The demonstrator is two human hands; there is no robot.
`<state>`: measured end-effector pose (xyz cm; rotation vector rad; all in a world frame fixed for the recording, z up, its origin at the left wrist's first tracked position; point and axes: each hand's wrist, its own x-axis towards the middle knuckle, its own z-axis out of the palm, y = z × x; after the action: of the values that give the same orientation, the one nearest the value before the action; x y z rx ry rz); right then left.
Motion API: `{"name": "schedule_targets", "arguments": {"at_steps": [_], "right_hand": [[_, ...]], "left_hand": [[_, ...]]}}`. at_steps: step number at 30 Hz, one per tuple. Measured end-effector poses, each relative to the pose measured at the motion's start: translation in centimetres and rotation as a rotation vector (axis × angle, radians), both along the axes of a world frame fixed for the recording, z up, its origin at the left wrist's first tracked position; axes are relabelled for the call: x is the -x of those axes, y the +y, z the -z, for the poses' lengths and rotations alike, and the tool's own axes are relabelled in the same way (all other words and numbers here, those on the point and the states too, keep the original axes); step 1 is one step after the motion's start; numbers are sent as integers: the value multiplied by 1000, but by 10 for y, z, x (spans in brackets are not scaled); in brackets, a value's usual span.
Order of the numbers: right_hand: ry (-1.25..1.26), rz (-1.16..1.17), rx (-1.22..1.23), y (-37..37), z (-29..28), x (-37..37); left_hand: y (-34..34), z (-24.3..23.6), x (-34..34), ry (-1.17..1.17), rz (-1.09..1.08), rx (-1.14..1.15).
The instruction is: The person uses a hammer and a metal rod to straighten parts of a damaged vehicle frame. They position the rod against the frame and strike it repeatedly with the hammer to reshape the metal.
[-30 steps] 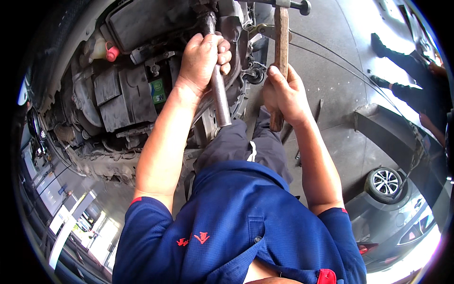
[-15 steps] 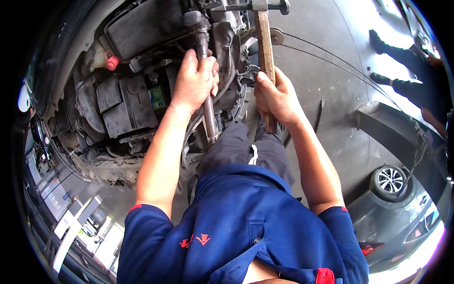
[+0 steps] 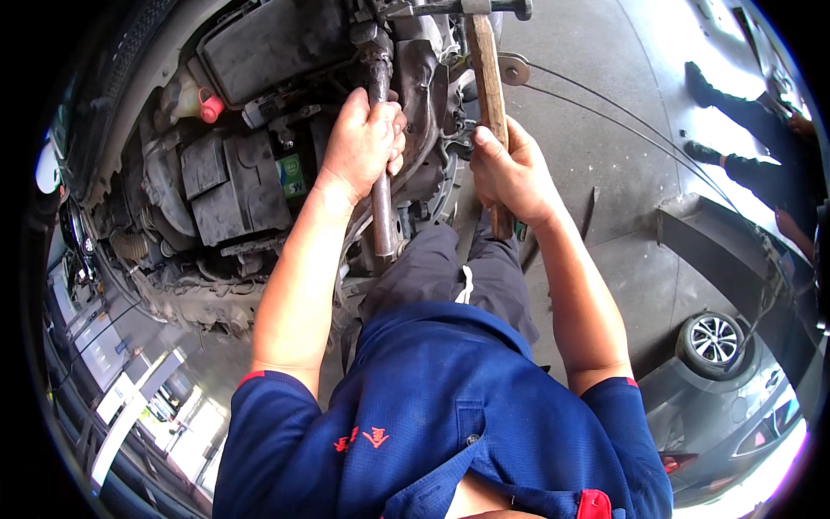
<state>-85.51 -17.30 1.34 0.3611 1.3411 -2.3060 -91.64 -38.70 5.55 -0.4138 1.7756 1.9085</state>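
Observation:
My left hand (image 3: pixel 361 143) is closed round the metal shaft of a hammer (image 3: pixel 381 203) with a blocky steel head, which points away from me over the edge of the engine bay. To its right, my right hand (image 3: pixel 512 169) grips the wooden handle of a second hammer (image 3: pixel 490 78), thumb lying along the wood. That hammer's long dark head crosses the handle at the upper edge of the view, partly cut off on top. A gap separates the two tools at my hands; whether the heads touch anything beyond the picture edge cannot be seen.
An opened engine bay with a battery (image 3: pixel 235 186), a black cover (image 3: pixel 272 52) and a pink-red cap (image 3: pixel 210 105) lies left. Cables (image 3: pixel 614 108) run from a pulley (image 3: pixel 513 69) across the floor to the right. Another person's legs (image 3: pixel 750 138) and a silver car (image 3: pixel 726 424) are at the right.
The left hammer's head has swung slightly right and its shaft end slightly left. The whole view has shifted a little. Both grips stay the same.

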Motion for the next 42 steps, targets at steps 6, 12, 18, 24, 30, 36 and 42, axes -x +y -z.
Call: {"name": "schedule_targets", "arguments": {"at_steps": [6, 12, 18, 24, 30, 36, 42], "right_hand": [[20, -9, -58, -1, 1, 7], [52, -34, -6, 5, 1, 7], [41, -43, 10, 6, -3, 5], [32, 17, 67, 5, 7, 5], [31, -40, -63, 0, 5, 7], [25, 174, -49, 13, 4, 4], [-29, 674, 92, 29, 0, 0]], "left_hand": [[3, 0, -1, 32, -12, 3], [15, -1, -8, 78, -81, 6], [20, -6, -6, 39, -101, 34], [16, 1, -2, 76, -104, 47], [24, -1, -3, 67, -99, 46], [22, 1, -2, 64, -102, 78], [26, -1, -1, 80, -89, 83]]}}
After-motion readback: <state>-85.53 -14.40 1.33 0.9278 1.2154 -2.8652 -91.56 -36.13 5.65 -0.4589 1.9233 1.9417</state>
